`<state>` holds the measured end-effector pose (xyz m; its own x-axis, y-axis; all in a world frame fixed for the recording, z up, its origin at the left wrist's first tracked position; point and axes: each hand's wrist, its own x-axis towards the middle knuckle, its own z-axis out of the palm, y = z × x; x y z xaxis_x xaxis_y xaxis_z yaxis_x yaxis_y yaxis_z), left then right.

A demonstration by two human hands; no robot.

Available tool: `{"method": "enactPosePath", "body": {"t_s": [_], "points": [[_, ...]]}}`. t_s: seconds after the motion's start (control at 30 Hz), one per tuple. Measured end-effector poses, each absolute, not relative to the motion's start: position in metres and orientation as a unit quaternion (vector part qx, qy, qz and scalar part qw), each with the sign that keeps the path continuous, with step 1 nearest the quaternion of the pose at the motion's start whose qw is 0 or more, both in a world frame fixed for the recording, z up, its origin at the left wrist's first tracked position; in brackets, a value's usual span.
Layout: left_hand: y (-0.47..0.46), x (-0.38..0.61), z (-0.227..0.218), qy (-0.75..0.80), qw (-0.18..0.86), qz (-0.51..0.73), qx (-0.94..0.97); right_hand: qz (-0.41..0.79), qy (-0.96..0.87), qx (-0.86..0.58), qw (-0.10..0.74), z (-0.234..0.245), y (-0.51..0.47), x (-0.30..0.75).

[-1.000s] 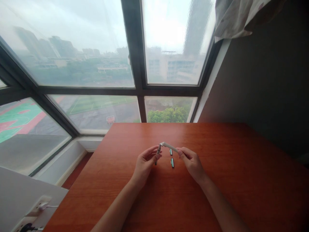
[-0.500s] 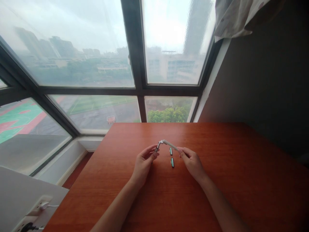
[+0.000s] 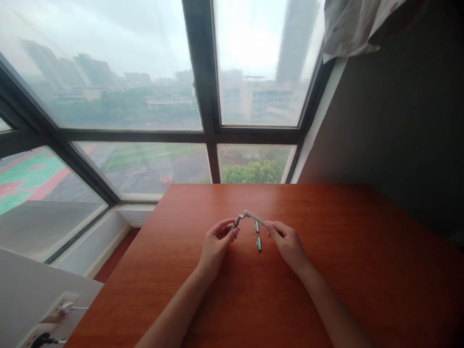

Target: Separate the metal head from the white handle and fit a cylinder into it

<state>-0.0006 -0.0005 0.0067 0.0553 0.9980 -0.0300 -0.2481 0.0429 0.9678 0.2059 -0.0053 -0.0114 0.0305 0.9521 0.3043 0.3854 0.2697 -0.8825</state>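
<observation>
Table. My right hand pinches the tail of the razor handle, held just above the table. My left hand pinches its metal head. Two blade cartridges lie between my hands. I judge the head is being worked; next calls for steadying the handle.

The right end of the white handle is buried in my right hand. The dark bit at its other end is tiny and half covered by my left hand, so no clue what it actually is. Same deal with the far green piece and the near green piece lying between my hands, way too small to make out. The buildings outside are just haze, and the frame chops off the curtain far right, the wall socket near left and both my forearms.
</observation>
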Motion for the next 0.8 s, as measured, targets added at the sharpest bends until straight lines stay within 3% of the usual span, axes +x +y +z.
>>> {"method": "enactPosePath", "body": {"t_s": [0.8], "points": [[0.0, 0.0, 0.002, 0.427, 0.559, 0.567, 0.429, 0.333, -0.642, -0.486, 0.491, -0.003, -0.009, 0.205]]}}
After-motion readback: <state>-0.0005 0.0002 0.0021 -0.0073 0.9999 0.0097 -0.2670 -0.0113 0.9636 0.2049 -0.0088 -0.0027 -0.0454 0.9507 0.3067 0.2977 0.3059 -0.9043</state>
